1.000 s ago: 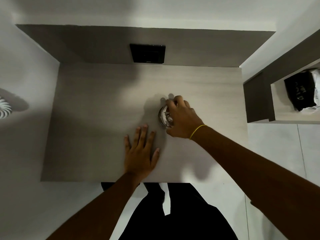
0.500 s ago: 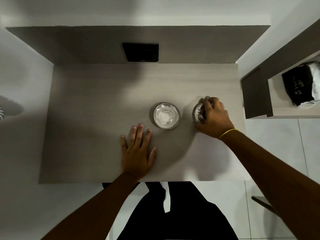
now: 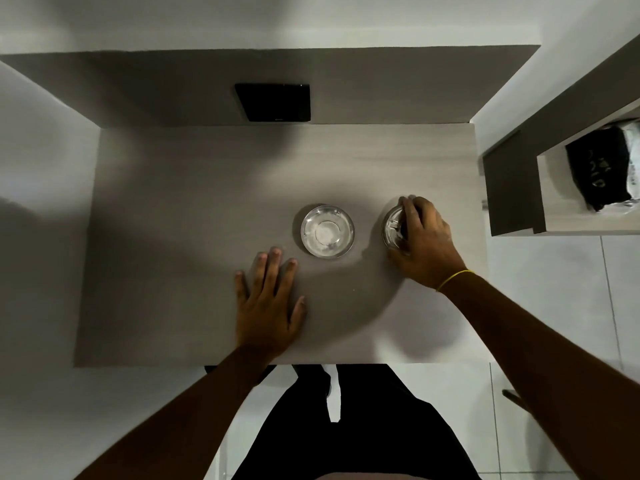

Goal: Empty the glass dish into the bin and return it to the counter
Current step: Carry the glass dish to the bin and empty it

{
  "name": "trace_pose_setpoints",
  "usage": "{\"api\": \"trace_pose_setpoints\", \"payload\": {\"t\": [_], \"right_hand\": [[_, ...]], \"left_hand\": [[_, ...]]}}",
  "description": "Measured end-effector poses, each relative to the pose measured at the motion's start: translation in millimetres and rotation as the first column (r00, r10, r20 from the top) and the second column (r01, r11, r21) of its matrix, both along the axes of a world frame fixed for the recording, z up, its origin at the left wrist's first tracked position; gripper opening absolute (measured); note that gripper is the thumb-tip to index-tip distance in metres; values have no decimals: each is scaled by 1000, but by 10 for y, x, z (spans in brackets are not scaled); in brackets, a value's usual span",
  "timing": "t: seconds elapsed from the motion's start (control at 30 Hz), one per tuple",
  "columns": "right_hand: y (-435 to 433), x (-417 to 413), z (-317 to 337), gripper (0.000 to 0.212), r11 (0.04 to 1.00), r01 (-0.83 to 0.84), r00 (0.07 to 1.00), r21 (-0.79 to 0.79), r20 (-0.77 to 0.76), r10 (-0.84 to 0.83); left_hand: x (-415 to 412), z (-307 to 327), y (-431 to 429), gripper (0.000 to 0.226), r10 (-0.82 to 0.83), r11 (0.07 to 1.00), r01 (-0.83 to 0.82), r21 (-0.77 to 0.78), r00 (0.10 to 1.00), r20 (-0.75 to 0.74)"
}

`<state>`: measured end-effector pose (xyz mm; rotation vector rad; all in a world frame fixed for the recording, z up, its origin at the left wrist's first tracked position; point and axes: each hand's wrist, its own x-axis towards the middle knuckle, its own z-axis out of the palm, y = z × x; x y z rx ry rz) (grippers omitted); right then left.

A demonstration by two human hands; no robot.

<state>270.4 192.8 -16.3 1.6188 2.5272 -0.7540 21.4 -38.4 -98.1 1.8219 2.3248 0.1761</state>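
Single head-worn wide-angle view, looking almost straight down from above, bench (image 3: 207, 209) filling the frame's centre, both forearms entering from the lower edge, floor at lower right, fairly near

On the table (image 3: 173, 237), the left hand (image 3: 268, 306) lies flat at 6 o'clock. A glass dish (image 3: 327, 231) sits just beyond it; at 3 o'clock the right hand (image 3: 424, 240) grips a second glass dish (image 3: 393, 226).
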Motion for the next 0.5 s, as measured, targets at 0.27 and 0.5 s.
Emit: {"api": "trace_pose_setpoints", "payload": {"t": [0.27, 0.5], "right_hand": [[-17, -138, 10, 98, 993, 0, 999, 117, -34, 4], [110, -762, 57, 62, 990, -136, 986, 36, -93, 139]], "left_hand": [[12, -6, 5, 77, 14, 1000, -14, -7, 1000, -3], [19, -71, -22, 76, 24, 1000, -24, -2, 1000, -6]]}}
